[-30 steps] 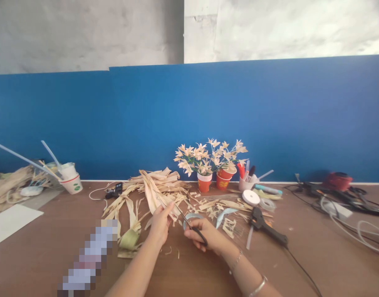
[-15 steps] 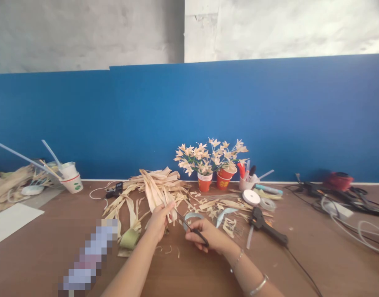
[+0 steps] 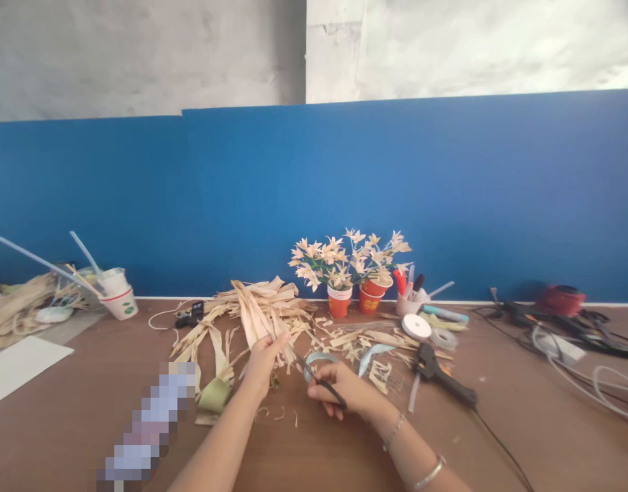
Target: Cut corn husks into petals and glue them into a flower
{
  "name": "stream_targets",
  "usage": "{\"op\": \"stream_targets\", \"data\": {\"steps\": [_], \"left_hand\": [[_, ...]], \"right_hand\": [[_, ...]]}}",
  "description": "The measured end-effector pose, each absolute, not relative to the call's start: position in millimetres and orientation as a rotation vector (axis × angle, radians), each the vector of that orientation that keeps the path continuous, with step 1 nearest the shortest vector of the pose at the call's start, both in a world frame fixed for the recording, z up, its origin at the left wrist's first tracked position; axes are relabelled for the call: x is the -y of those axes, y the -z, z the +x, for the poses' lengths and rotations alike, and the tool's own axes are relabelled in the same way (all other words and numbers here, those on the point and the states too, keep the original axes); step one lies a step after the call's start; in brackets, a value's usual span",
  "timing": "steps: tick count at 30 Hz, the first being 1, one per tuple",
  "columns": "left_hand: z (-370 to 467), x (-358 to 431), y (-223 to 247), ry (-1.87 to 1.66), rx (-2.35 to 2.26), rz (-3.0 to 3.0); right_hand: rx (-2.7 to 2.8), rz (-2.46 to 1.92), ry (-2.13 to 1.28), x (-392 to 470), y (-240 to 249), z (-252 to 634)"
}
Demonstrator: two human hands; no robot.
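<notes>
My left hand [image 3: 265, 362] is closed on a pale dried corn husk [image 3: 256, 318], whose long flat part stretches up over the husk pile. In my right hand [image 3: 337, 389] is a pair of black-handled scissors [image 3: 328, 391], fingers wrapped round the handles. The blades point up and left to the husk's lower edge beside my left fingertips; whether they are cutting into it is too fine to tell. Small curled trimmings [image 3: 279, 413] lie on the table below my hands. Behind stands the heap of dried husks [image 3: 285, 295].
Pale husk flowers [image 3: 334, 254] stand in red paper cups [image 3: 339, 305] at the back. A black glue gun [image 3: 444, 379] lies right of my hand, near a white ribbon spool [image 3: 416, 327]. Cables [image 3: 564, 365] run along the right; a white cup [image 3: 119, 303] stands left.
Hardly anything differs. The scissors' blades have shifted very slightly at the husk; both hands stay in nearly the same place, with the same holds.
</notes>
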State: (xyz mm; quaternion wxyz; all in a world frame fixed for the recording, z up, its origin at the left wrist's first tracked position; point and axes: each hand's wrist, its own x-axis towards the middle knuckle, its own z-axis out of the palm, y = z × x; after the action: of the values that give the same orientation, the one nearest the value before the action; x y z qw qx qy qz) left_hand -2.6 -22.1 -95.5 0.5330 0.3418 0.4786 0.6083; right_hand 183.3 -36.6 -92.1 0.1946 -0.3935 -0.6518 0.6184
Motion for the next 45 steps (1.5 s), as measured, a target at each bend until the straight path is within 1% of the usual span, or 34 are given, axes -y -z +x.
{"op": "stream_targets", "data": {"steps": [7,21,45], "left_hand": [[-3.7,21.5,93.4,-1.573,-1.12,0.753],[-0.4,25.6,87.7,-1.518,-1.12,0.721],[-0.8,23.7,92.2,-1.493,-1.066,0.708]], "right_hand": [[1.839,-1.119,-1.767,36.5,92.8,183.9],[1.867,-1.122,-1.763,35.8,96.1,183.6],[1.907,-1.124,-1.713,35.9,92.2,184.8]]}}
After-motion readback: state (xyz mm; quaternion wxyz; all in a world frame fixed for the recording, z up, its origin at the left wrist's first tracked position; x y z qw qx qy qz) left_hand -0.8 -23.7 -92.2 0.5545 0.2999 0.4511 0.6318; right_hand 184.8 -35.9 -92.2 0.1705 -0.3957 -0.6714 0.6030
